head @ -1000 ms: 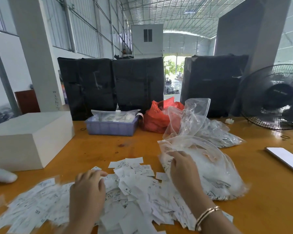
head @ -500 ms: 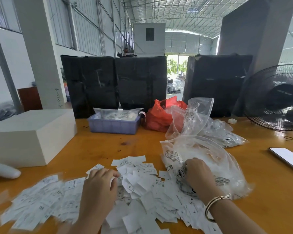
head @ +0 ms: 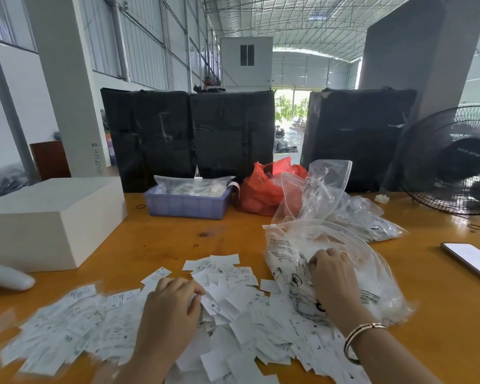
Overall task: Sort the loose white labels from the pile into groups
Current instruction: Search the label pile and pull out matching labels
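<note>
There are two bare hands, a left hand [head: 169, 309] and a right hand [head: 334, 275]. One big pile of small white paper labels [head: 233, 309] has too many to count. There is one white box [head: 50, 217], one blue plastic tray [head: 187, 203], one red plastic bag [head: 261, 189], and one black round fan [head: 455, 159]. Clear plastic bags [head: 330, 245] number at least three. One flat phone [head: 471, 259] lies there. One gold bracelet [head: 363, 336] shows. Two big black wrapped blocks [head: 189, 134] stand behind.

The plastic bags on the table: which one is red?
The red bag at the back, between the blue tray and the upright clear bag. All other bags are transparent.
</note>
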A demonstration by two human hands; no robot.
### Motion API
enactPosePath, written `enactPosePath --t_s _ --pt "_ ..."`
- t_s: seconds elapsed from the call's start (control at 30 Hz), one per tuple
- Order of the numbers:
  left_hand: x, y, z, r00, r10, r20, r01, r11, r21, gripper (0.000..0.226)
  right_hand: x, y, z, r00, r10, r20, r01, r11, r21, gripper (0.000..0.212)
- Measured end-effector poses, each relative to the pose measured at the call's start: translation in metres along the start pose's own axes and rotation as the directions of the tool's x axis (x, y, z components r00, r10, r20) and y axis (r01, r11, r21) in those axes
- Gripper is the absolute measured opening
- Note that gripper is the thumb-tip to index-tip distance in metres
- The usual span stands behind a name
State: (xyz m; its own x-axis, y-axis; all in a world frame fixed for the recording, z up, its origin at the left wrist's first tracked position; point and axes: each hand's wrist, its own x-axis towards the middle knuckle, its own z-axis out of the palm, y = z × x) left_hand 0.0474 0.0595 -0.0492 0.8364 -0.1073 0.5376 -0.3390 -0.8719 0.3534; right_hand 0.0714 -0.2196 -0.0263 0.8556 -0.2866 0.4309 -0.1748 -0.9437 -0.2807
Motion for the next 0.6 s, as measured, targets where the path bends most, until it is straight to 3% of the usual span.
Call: enactPosePath --t_s 0.23,0.43,0.53,0.6 --pt "0.000 0.000 0.003 1.000 0.019 0.010 -0.019 1.000 0.000 0.012 -0.003 -0.004 -0.002 0.991 -0.027 -0.134 0.033 0.999 0.039 0.021" --pt "0.000 -0.002 0.004 1.000 0.006 0.028 -0.006 1.000 0.000 0.011 -0.006 -0.013 -0.012 0.987 -0.093 -0.131 0.076 0.989 -0.130 0.028" --pt "0.001 0.000 0.005 1.000 0.027 0.006 -0.027 1.000 0.004 0.009 -0.014 -0.022 -0.019 0.924 -0.184 -0.335 0.220 0.973 0.072 0.014" --pt "0.002 0.001 0.004 0.998 0.061 -0.022 -0.061 0.998 -0.032 0.011 -0.026 -0.036 -0.023 0.900 -0.246 -0.360 0.364 0.877 0.312 0.008"
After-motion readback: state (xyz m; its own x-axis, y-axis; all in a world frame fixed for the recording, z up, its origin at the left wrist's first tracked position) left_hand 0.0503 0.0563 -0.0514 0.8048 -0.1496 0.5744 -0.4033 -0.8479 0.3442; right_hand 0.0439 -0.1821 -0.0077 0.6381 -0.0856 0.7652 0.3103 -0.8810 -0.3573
